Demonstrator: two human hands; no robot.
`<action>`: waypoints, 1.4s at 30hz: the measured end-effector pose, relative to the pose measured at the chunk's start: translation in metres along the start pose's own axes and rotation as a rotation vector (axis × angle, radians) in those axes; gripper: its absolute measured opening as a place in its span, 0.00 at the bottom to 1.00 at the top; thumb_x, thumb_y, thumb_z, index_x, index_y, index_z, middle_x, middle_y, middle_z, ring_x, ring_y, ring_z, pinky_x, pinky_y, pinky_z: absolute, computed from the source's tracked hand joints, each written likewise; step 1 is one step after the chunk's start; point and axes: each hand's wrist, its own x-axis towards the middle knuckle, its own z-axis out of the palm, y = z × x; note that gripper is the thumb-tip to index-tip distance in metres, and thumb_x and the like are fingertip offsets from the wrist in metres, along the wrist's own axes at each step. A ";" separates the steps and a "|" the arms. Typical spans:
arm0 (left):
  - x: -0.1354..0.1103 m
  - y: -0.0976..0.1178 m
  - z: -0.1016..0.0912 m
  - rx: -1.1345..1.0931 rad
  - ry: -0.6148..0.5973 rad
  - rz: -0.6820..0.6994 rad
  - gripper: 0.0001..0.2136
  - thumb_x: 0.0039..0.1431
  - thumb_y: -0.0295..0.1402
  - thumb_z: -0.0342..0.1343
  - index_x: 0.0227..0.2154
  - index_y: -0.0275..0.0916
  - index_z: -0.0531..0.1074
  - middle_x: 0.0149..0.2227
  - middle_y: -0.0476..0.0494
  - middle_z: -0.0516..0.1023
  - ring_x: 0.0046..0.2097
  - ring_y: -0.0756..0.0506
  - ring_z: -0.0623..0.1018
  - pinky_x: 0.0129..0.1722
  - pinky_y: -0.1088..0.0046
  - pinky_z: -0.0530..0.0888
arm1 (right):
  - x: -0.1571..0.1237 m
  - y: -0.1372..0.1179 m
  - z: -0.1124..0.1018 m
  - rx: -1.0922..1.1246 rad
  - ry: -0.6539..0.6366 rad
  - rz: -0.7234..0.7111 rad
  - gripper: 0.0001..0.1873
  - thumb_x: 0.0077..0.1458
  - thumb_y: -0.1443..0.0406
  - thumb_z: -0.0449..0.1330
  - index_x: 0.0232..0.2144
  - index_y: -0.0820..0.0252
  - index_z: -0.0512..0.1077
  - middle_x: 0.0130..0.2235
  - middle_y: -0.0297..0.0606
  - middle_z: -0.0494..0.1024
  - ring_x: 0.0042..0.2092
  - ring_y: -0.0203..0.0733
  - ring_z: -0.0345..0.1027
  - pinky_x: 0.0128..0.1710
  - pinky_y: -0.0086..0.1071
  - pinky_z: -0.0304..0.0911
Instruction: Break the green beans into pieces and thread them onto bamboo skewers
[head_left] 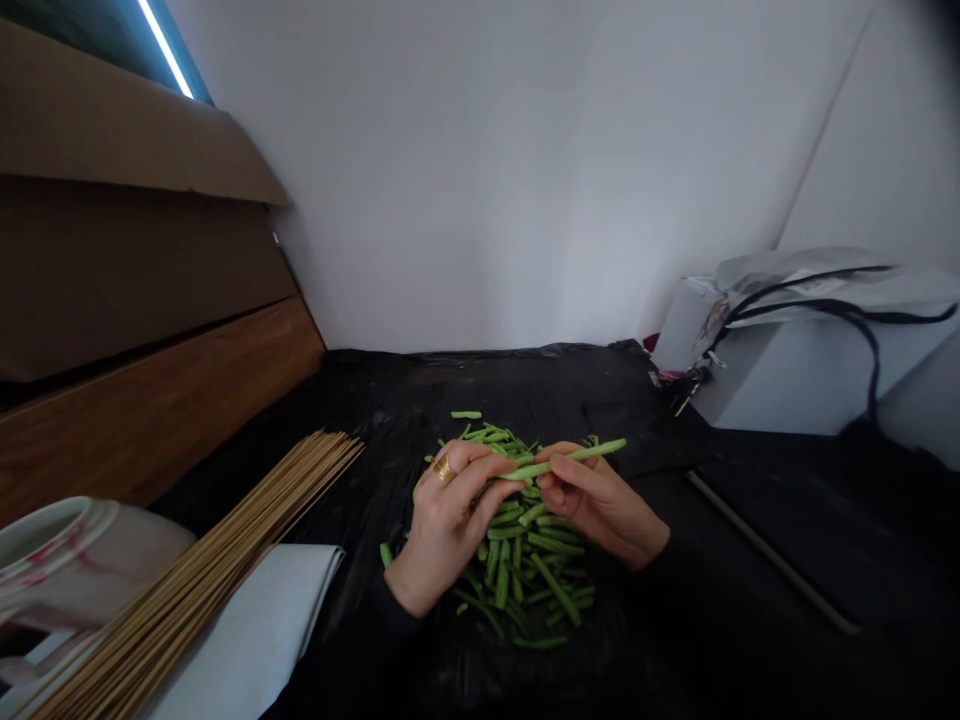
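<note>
Between my two hands runs one long green bean (564, 461), held nearly level and rising a little to the right. My left hand (450, 505), with a gold ring on one finger, pinches its left end between thumb and fingers. My right hand (600, 498) grips it further along, and the bean's tip sticks out past the fingers. Below both hands lies a pile of cut green bean pieces (517, 570) on black plastic sheeting (397, 400). A single bean piece (466, 414) lies apart behind the pile.
To the left lie a bundle of thin wooden sticks (225, 560), folded white paper (255, 625) and a stained whitish container (127, 550). Cardboard (135, 270) stands behind them. At the right are a white box (787, 375) with black straps (847, 308), keys (686, 390) and a thin grey bar (772, 550).
</note>
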 end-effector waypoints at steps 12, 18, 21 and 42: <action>0.001 0.011 0.003 -0.124 0.013 -0.024 0.08 0.55 0.24 0.63 0.38 0.38 0.76 0.35 0.47 0.74 0.38 0.49 0.75 0.39 0.73 0.74 | -0.001 0.008 0.008 0.021 -0.020 0.077 0.08 0.50 0.61 0.69 0.30 0.60 0.77 0.23 0.30 0.74 0.23 0.28 0.63 0.22 0.22 0.58; 0.002 0.007 0.002 -0.179 0.066 -0.097 0.08 0.55 0.24 0.63 0.38 0.39 0.78 0.36 0.46 0.78 0.38 0.49 0.78 0.39 0.73 0.75 | -0.002 -0.001 0.007 0.013 0.008 0.022 0.08 0.52 0.61 0.67 0.32 0.60 0.76 0.25 0.31 0.76 0.23 0.27 0.64 0.23 0.22 0.58; 0.002 0.006 0.003 -0.206 0.065 -0.149 0.09 0.56 0.24 0.62 0.40 0.40 0.79 0.38 0.45 0.80 0.39 0.48 0.79 0.40 0.73 0.75 | -0.002 -0.002 0.005 0.029 0.008 0.014 0.09 0.50 0.61 0.68 0.34 0.57 0.76 0.27 0.31 0.77 0.25 0.28 0.65 0.26 0.23 0.59; 0.010 -0.001 0.001 -0.443 0.131 -0.542 0.08 0.59 0.31 0.59 0.39 0.38 0.80 0.35 0.44 0.80 0.34 0.48 0.78 0.36 0.73 0.76 | 0.010 -0.010 -0.015 0.008 0.224 -0.087 0.09 0.46 0.63 0.71 0.30 0.59 0.77 0.26 0.31 0.77 0.25 0.28 0.64 0.25 0.23 0.61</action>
